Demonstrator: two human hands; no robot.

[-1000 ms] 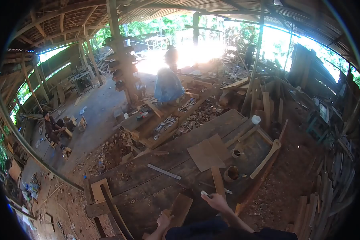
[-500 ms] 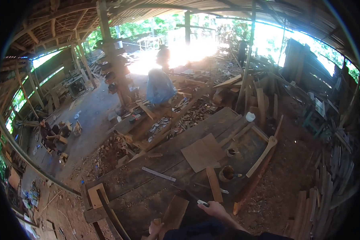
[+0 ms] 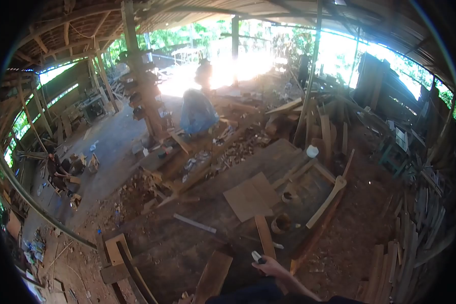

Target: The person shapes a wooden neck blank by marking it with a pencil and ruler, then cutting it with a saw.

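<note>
Gripping a small white-tipped tool (image 3: 257, 257), the right hand (image 3: 272, 267) has its fingers closed around it at the near edge of the plank surface (image 3: 197, 202), just beside a narrow wooden strip (image 3: 264, 236). The left hand is out of view. The strip looks unworked; any cutting or marking seems barely begun.

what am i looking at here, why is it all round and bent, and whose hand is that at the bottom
This is one view from a camera worn on a person's head, looking forward and down; its wide lens bends the edges. The right hand at the bottom is the wearer's own and grips a small tool with a pale tip. The left hand is out of view. In front lies a plank bench with a flat board, a metal ruler, two cups and a curved wooden piece. Another person sits far left.
</note>
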